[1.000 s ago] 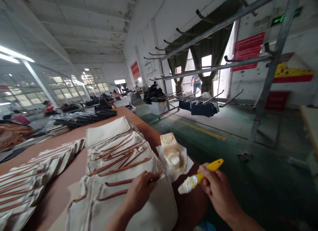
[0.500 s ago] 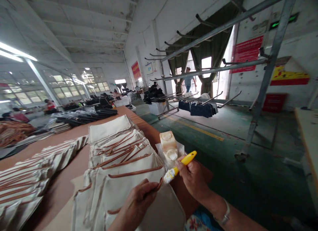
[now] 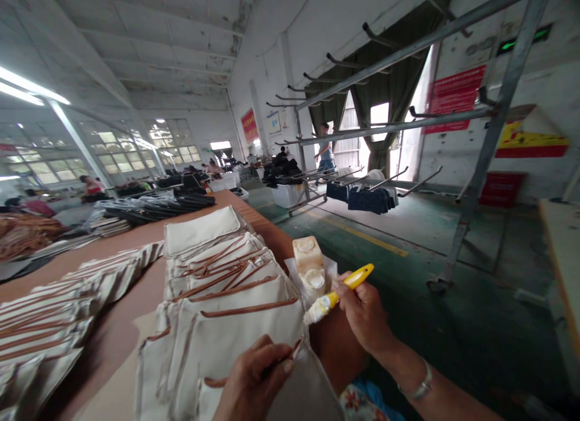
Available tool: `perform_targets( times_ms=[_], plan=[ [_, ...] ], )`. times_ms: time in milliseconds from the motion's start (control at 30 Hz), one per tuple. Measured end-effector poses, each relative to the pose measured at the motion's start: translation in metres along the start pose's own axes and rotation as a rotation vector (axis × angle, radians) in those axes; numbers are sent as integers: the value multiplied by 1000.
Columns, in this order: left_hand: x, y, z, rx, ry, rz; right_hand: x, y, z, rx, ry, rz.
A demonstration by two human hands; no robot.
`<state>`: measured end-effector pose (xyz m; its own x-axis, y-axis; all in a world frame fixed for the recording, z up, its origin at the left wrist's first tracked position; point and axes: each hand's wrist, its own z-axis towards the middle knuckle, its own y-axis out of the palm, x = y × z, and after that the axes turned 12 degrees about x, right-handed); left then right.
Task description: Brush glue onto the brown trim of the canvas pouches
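My right hand (image 3: pixel 365 315) is closed round a yellow-handled brush (image 3: pixel 333 297), whose bristles are coated in white paste. The bristle tip points down-left, just above the edge of the cream panels. Below it, my left hand (image 3: pixel 258 372) pinches the end of a brown strip (image 3: pixel 296 347) over the front cream panel (image 3: pixel 244 333); the rest of that strip is partly hidden by the fingers. A stained plastic container (image 3: pixel 308 256) holding white paste stands beyond the brush at the table's right edge. More brown strips (image 3: pixel 226 276) lie across the stacked panels.
Another row of cream panels with brown strips (image 3: pixel 58 300) covers the left of the brown table (image 3: pixel 122 288). Black pieces in plastic (image 3: pixel 158 205) lie at its far end. A metal rack (image 3: pixel 475 167) stands on the right. A person (image 3: pixel 325 152) is near the curtained doorway.
The brush has lifted away from the brown strip, moving slightly up and right with my right hand. My left hand has shifted slightly down and right. The distant person has moved left.
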<state>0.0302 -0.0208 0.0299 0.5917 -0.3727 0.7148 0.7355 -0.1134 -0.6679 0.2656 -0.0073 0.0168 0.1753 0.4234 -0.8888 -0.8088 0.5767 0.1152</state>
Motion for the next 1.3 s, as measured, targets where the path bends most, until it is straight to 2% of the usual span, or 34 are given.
perform_targets(
  times_ms=[133,233,400,467,600,667,767,833,900,967,1067,1133,1200,1300],
  plan=[
    [-6,8,-13,95,135,33,-8,-4,5,-40,157,120],
    [-7,8,-18,116,233,84,-12,3,-4,-158,232,155],
    [-9,4,-22,166,251,173,-17,-1,-11,-356,372,264],
    [-9,3,-23,157,236,184,-19,-6,-5,-348,401,282],
    [-8,3,-23,126,231,197,-21,-5,-2,-234,360,243],
    [-10,4,-23,124,225,195,-22,0,-9,-272,357,225],
    [-11,3,-22,119,180,193,-22,3,-19,-322,446,283],
    [-5,-2,-17,118,144,193,-23,-2,-18,-231,509,350],
    [12,-12,-6,125,135,159,-25,-13,-9,-67,520,427],
    [38,-26,11,155,171,67,-31,-27,6,87,482,528],
    [78,-53,42,200,218,-187,-49,-50,31,220,408,680],
    [93,-72,59,179,185,-369,-62,-65,44,278,374,748],
    [91,-92,70,158,133,-472,-69,-77,50,308,362,777],
    [57,-126,68,131,81,-466,-64,-83,47,308,408,742]
  ],
)
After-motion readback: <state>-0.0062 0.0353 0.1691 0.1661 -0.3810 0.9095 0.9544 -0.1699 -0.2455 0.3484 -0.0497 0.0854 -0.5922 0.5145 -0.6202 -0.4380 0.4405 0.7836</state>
